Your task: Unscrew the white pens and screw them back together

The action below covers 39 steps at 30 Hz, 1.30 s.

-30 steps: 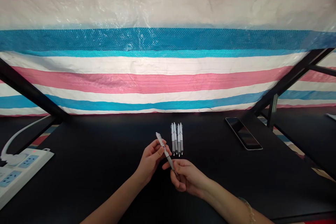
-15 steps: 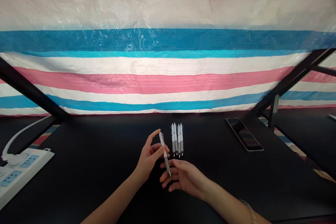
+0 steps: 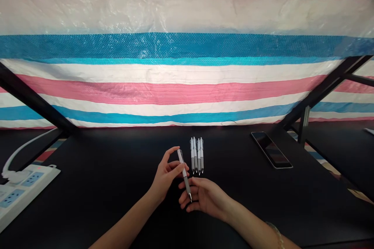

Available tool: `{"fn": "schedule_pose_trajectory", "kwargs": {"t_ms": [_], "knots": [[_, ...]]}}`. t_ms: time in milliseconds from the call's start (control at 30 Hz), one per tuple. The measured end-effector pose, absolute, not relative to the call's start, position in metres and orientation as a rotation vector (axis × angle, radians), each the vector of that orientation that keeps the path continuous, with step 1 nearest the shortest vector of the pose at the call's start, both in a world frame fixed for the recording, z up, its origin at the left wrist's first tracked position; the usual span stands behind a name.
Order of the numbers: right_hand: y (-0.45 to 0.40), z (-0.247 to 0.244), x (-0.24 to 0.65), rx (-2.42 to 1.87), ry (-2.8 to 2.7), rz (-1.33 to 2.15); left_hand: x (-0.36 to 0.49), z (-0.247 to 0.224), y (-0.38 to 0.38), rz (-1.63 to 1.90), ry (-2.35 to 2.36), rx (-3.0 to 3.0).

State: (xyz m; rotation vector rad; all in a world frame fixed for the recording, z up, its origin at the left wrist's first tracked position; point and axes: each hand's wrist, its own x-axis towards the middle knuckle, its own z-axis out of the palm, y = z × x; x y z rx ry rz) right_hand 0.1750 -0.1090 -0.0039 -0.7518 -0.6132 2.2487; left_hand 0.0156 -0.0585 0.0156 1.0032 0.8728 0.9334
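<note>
- The pen [image 3: 187, 183] is held in the left hand [image 3: 165, 175], pinched around its middle between the thumb and the fingers, above the surface [image 3: 117, 159].
- The left index finger is raised apart from the others and bent, its tip brought to the button end of the pen.
- The left forearm is angled in from the lower left, with the back of the wrist turned outward.
- The pen is tilted, its button end pointed away from the person and its metal tip pointed back and slightly to the right.
- The right hand [image 3: 209, 196] is open, palm turned toward the pen, with the fingers spread and loosely curled around the tip end; whether the pen is touched by them cannot be told.
- The right forearm is angled in from the lower right, and a bracelet [image 3: 276, 233] is worn on it.
- Four pens [image 3: 197, 155] are laid side by side just beyond the hands, tips toward the person.
- A phone [image 3: 271, 149] is placed to the right, and a power strip [image 3: 25, 198] to the left.
</note>
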Motion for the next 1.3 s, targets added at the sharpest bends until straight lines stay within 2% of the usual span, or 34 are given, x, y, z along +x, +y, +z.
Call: {"fn": "schedule_pose_trajectory", "kwargs": {"t_ms": [567, 900, 1067, 1300], "knots": [[-0.108, -0.002, 0.174, -0.774, -0.618, 2.233, 0.011, 0.011, -0.051, 1.004, 0.811, 0.825], [-0.111, 0.004, 0.172, -0.797, -0.903, 2.130, 0.011, 0.022, -0.047, 1.022, 0.825, 0.808], [-0.113, 0.010, 0.174, -0.960, -1.339, 1.697, 0.013, 0.032, -0.043, 1.044, 0.853, 0.876], [-0.106, 0.008, 0.187, -1.136, -2.191, 0.449, 0.011, 0.040, -0.023, 1.082, 0.940, 1.051]]}}
